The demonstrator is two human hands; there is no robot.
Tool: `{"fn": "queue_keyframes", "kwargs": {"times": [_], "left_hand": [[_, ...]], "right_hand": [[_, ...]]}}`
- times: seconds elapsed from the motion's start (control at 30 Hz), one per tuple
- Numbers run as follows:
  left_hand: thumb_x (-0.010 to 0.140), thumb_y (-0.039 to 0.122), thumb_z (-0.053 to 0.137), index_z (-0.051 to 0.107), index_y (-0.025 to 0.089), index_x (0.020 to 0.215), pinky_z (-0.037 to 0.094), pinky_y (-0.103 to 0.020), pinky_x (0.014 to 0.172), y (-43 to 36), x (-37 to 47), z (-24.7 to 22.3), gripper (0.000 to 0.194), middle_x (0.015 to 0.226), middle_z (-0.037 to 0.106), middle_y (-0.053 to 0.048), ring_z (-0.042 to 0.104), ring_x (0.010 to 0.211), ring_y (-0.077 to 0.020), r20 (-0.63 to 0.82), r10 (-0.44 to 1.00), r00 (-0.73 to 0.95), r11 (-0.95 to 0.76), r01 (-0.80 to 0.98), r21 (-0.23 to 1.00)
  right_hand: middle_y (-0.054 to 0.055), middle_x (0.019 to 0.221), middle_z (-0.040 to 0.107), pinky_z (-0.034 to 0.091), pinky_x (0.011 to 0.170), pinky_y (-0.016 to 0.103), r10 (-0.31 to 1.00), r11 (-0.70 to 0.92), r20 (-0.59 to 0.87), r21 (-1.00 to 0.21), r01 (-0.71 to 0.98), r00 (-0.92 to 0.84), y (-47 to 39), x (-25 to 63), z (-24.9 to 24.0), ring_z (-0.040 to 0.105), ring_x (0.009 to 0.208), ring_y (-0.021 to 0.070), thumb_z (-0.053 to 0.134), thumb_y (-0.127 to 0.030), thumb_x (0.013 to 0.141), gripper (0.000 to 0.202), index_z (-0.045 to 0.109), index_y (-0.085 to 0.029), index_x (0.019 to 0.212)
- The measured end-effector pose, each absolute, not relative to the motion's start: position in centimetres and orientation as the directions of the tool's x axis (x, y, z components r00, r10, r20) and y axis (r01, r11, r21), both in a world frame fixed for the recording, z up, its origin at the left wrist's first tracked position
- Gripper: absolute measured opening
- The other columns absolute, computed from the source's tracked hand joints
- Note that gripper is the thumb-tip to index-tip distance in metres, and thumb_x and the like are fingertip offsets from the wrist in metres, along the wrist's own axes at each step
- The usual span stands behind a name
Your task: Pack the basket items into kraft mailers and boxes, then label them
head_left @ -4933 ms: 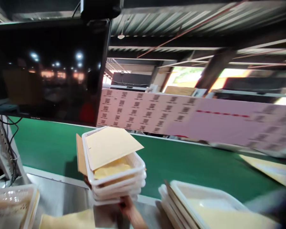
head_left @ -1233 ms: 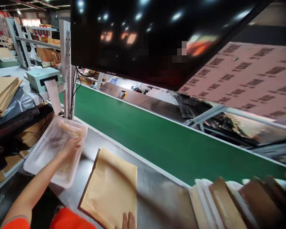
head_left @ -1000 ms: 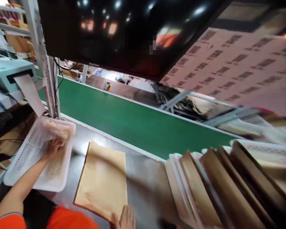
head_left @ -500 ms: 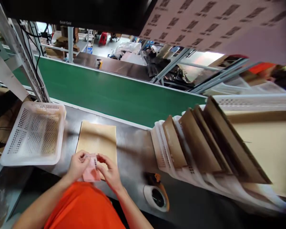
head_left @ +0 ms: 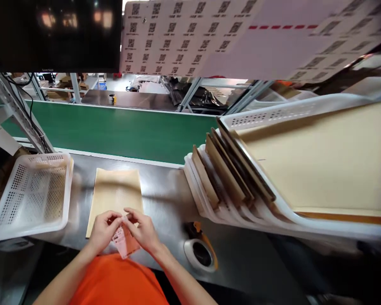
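Between both hands, in the head view, is a small pinkish slip with dark print, hanging down in front of the orange shirt. It looks partly see-through; whether it is a label or a small bag I cannot tell. My left hand pinches its upper edge between thumb and fingers. My right hand grips the same edge close by, with the fingertips of both hands nearly meeting. Just beyond them a tan padded envelope lies flat on the metal bench, its near part covered by the hands.
A white perforated basket stands at the left. Nested white trays with tan mailers are stacked at the right. A tape roll with dispenser lies near the front edge. Behind runs a green conveyor belt; a monitor hangs above.
My view has swung right and up, showing more of the code sheet and trays. The fingertips have come together at the slip's top, and the slip now hangs tilted below them.
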State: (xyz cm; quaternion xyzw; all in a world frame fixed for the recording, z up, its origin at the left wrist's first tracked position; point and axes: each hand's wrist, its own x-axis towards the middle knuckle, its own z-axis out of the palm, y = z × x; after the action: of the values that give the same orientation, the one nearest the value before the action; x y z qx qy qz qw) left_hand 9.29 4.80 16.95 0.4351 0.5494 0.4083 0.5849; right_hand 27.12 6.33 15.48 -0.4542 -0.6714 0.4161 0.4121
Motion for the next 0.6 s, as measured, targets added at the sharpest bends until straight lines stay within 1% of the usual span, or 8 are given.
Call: {"fn": "queue_keyframes", "kwargs": {"times": [0.03,0.1,0.17,0.23,0.33,0.43,0.5,0.6], "left_hand": [[0.078,0.049,0.079,0.077,0.017,0.086,0.050,-0.023,0.057,4.9,9.7,16.9,0.033,0.075,0.073,-0.003,0.062,0.062,-0.0139,-0.277,0.958,0.072,0.278,0.002,0.961],[0.078,0.047,0.079,0.077,0.017,0.087,0.052,-0.025,0.061,4.9,10.3,16.8,0.031,0.078,0.075,-0.004,0.064,0.066,-0.0153,-0.266,0.960,0.085,0.268,-0.006,0.963],[0.078,0.046,0.079,0.079,0.017,0.091,0.053,-0.026,0.066,4.9,10.6,16.7,0.031,0.083,0.077,-0.005,0.066,0.070,-0.0168,-0.248,0.963,0.105,0.249,0.007,0.968],[0.080,0.045,0.076,0.080,0.017,0.094,0.052,-0.026,0.066,4.8,10.6,16.5,0.031,0.083,0.078,-0.006,0.067,0.071,-0.0176,-0.250,0.959,0.132,0.246,0.041,0.968],[0.083,0.043,0.073,0.081,0.018,0.090,0.053,-0.028,0.069,4.6,10.5,16.7,0.027,0.080,0.078,-0.006,0.068,0.071,-0.0192,-0.248,0.957,0.151,0.234,0.106,0.966],[0.085,0.035,0.069,0.081,0.020,0.084,0.054,-0.028,0.077,4.6,10.5,17.2,0.019,0.086,0.078,-0.007,0.070,0.083,-0.0214,-0.154,0.972,0.179,0.120,0.189,0.975],[0.085,0.030,0.067,0.082,0.021,0.082,0.054,-0.028,0.077,4.4,10.6,17.5,0.017,0.087,0.077,-0.007,0.070,0.085,-0.0217,-0.104,0.973,0.206,0.057,0.224,0.973],[0.082,0.029,0.067,0.081,0.021,0.079,0.054,-0.029,0.075,4.1,10.8,17.2,0.016,0.084,0.076,-0.007,0.069,0.082,-0.0213,-0.123,0.969,0.213,0.073,0.229,0.971]], "right_hand": [[0.002,0.081,0.078,0.060,0.069,0.029,0.954,0.273,0.224,-0.925,0.264,-0.200,6.2,27.3,15.5,0.072,0.070,0.0168,0.065,-0.043,0.096,0.027,0.074,-0.022,0.110],[0.003,0.083,0.078,0.062,0.070,0.029,0.936,0.347,0.309,-0.893,0.286,-0.169,6.0,27.8,15.7,0.073,0.073,0.0174,0.065,-0.037,0.097,0.018,0.073,-0.022,0.101],[0.004,0.082,0.078,0.062,0.070,0.029,0.899,0.434,0.380,-0.840,0.326,-0.216,5.9,28.4,15.9,0.073,0.073,0.0173,0.062,-0.032,0.099,0.016,0.073,-0.023,0.093],[0.004,0.082,0.078,0.061,0.070,0.028,0.855,0.514,0.433,-0.782,0.352,-0.287,5.7,28.9,16.2,0.074,0.074,0.0170,0.060,-0.028,0.101,0.016,0.074,-0.023,0.095],[0.005,0.087,0.079,0.060,0.070,0.028,0.789,0.609,0.492,-0.701,0.370,-0.367,5.6,29.5,16.6,0.074,0.076,0.0171,0.056,-0.025,0.104,0.017,0.073,-0.023,0.103],[0.005,0.090,0.080,0.059,0.072,0.029,0.735,0.678,0.534,-0.604,0.419,-0.419,5.4,29.9,16.7,0.074,0.078,0.0171,0.054,-0.023,0.105,0.019,0.073,-0.023,0.107],[0.005,0.090,0.080,0.058,0.072,0.028,0.709,0.705,0.545,-0.534,0.468,-0.447,5.3,30.0,16.7,0.074,0.078,0.0166,0.054,-0.022,0.105,0.020,0.073,-0.023,0.106],[0.004,0.089,0.080,0.056,0.069,0.026,0.677,0.732,0.550,-0.434,0.525,-0.489,4.8,30.3,16.6,0.073,0.077,0.0160,0.053,-0.022,0.105,0.021,0.074,-0.023,0.104]]}}
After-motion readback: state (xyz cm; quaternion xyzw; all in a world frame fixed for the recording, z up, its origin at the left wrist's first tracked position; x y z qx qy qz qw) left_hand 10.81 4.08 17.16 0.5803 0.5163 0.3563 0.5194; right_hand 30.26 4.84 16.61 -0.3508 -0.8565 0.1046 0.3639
